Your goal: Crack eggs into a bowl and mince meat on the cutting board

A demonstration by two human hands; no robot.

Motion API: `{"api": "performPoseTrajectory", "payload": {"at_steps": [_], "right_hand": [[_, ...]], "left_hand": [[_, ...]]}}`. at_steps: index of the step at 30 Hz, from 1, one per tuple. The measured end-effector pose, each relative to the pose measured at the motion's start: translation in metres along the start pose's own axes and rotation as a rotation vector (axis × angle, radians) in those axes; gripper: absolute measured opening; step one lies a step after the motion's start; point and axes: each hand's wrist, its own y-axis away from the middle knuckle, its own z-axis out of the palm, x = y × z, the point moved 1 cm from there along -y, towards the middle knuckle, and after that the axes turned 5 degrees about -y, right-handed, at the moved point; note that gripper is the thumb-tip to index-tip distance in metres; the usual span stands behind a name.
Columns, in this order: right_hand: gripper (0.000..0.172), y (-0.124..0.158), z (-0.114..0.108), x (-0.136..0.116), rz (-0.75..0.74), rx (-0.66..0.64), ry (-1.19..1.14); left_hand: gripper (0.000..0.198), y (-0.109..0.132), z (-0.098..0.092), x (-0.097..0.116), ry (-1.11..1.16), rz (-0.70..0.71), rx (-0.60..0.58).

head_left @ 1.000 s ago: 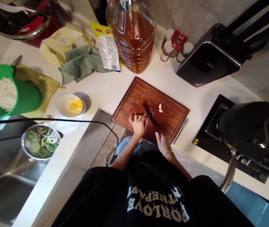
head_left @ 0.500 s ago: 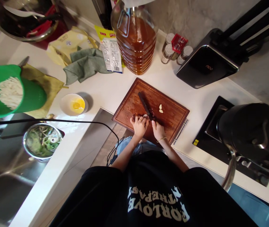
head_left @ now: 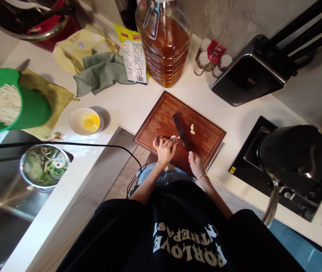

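Observation:
My right hand [head_left: 196, 164] is closed round the handle of a dark-bladed knife [head_left: 181, 130], whose blade points away from me over the wooden cutting board [head_left: 158, 113]. My left hand [head_left: 166, 149], with a ring on it, rests on the board with fingers curled over a small reddish-white piece of food [head_left: 175, 138], mostly hidden under the fingertips. The knife lies just right of that piece, apart from the left fingers. Two peeled garlic cloves [head_left: 192, 129] lie on the board right of the blade.
Left of the board stand a bowl with egg [head_left: 86, 121] and a green container of noodles [head_left: 33, 109]. A bowl of greens [head_left: 45, 166] sits by the sink. Behind are an oil jug [head_left: 165, 49] and knife block [head_left: 248, 71]; right, a black pot [head_left: 294, 155]. A black cable [head_left: 93, 144] crosses the left side.
My right hand has drawn the knife to the right, away from the left fingers, and the reddish-white piece shows more. My left hand stays at nearly the same spot. The view has shifted slightly.

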Motion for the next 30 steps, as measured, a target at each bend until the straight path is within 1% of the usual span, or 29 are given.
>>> {"api": "performPoseTrajectory", "payload": {"at_steps": [4, 9, 15, 18, 21, 26, 30], "right_hand": [[0.057, 0.012, 0.007, 0.002, -0.021, -0.008, 0.043], [0.057, 0.017, 0.013, 0.004, -0.002, -0.032, 0.086], [0.059, 0.026, 0.008, 0.008, 0.013, -0.048, 0.088], [0.059, 0.030, 0.007, 0.009, 0.017, -0.058, 0.099], [0.060, 0.027, 0.010, 0.007, 0.036, -0.062, 0.086], [0.059, 0.011, 0.019, -0.002, 0.022, -0.064, 0.059], [0.055, -0.004, 0.023, -0.011, -0.009, -0.052, 0.134]], "left_hand": [[0.024, 0.001, 0.000, 0.000, -0.018, -0.001, 0.008], [0.022, -0.002, 0.005, 0.001, -0.039, -0.035, 0.015], [0.020, -0.003, 0.013, 0.005, -0.054, -0.081, 0.046], [0.021, -0.004, 0.016, 0.005, -0.055, -0.083, 0.052], [0.021, -0.004, 0.016, 0.005, -0.066, -0.063, 0.041], [0.021, -0.005, 0.015, 0.004, -0.075, -0.046, 0.014], [0.020, -0.004, 0.014, 0.003, -0.084, -0.015, 0.017]]}}
